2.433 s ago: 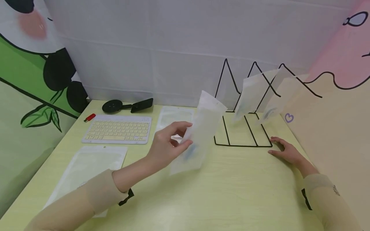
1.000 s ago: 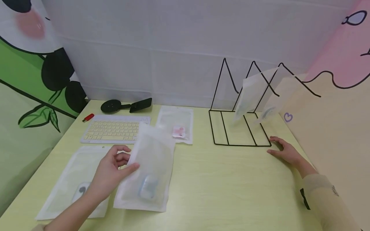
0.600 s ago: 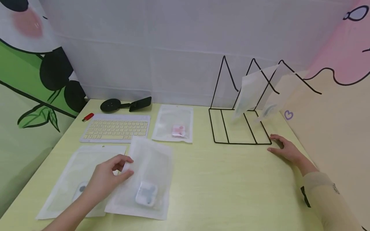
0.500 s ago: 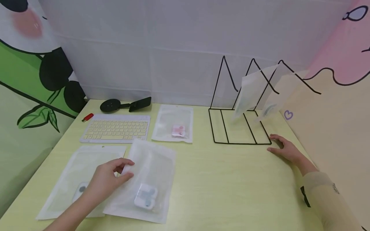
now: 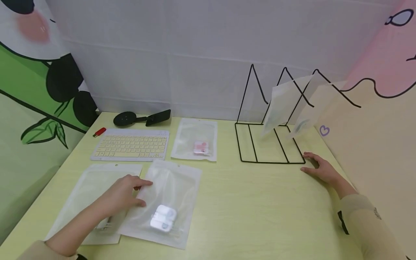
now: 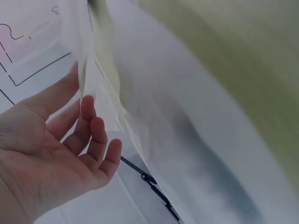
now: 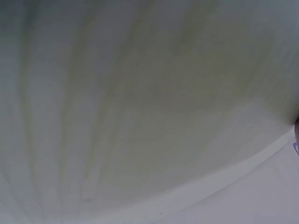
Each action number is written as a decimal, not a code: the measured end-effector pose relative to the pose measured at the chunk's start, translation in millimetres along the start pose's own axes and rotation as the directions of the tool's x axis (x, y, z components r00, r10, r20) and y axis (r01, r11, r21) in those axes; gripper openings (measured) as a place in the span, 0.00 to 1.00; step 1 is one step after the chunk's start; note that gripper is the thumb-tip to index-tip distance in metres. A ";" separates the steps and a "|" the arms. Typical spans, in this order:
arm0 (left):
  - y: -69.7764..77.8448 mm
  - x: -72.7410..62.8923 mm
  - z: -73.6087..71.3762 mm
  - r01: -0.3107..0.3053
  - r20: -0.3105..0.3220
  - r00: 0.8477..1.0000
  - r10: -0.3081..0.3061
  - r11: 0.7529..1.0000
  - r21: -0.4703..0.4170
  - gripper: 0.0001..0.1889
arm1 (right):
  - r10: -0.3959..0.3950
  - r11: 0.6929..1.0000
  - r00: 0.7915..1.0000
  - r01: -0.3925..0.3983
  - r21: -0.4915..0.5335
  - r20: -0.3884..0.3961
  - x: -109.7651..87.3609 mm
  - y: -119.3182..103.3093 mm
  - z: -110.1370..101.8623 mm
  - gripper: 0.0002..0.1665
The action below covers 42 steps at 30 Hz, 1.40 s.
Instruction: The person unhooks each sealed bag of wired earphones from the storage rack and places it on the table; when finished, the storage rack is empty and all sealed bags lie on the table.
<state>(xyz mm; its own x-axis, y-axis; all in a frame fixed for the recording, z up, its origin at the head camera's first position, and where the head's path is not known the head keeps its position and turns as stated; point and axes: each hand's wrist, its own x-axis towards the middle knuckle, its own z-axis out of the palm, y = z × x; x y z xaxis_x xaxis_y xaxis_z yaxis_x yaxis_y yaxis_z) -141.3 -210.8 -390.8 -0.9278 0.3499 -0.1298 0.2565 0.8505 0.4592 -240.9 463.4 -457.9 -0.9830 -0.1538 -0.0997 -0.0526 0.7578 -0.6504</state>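
Note:
In the head view my left hand (image 5: 121, 195) lies over the left edge of a translucent white zip pouch (image 5: 177, 191), thumb and forefinger spread apart. The pouch lies on the table with a small white rounded case (image 5: 163, 218) showing inside. Part of another pouch (image 5: 97, 177) is hidden under my forearm. The left wrist view shows my left hand (image 6: 60, 144) with its fingers against the pouch's edge (image 6: 112, 93). My right hand (image 5: 321, 169) rests on the table, fingertips right at the front corner of a black wire rack (image 5: 264, 162).
Two translucent pouches, one of them nearer (image 5: 286, 101), lean in the rack. Behind the left hand are a white keyboard (image 5: 130, 146), a red USB stick (image 5: 99, 132), a black folding utensil-like object (image 5: 141, 118) and a pouch (image 5: 195, 133) with a pink-and-white item.
My left hand has carried the pouch from near the rack to the front left, laid it beside the other pouch and loosened its pinch. The right hand has stayed at the rack corner.

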 end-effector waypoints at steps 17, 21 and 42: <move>-7.2 2.3 14.8 0.094 0.095 0.989 -0.111 0.982 0.164 0.40 | -0.017 1.000 1.000 0.017 0.007 0.010 -0.4 -1.2 -0.6 0.42; 0.4 -0.4 10.3 0.080 0.077 0.992 -0.100 0.969 0.233 0.41 | -0.011 1.000 1.000 0.011 0.004 0.011 0.1 -1.4 -0.2 0.42; 123.5 91.2 -38.2 -0.145 -0.130 0.980 0.153 0.987 0.064 0.47 | -0.005 1.000 1.000 0.005 -0.001 0.010 -0.5 -0.9 -1.4 0.43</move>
<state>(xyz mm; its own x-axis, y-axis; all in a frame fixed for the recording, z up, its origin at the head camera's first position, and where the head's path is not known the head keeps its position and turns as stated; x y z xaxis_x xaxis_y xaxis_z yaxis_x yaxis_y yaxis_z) -204.5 -88.9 -312.4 -0.9049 0.4217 0.0571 0.4055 0.8139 0.4160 -240.7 463.7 -456.2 -0.9809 -0.1642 -0.1044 -0.0576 0.7576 -0.6502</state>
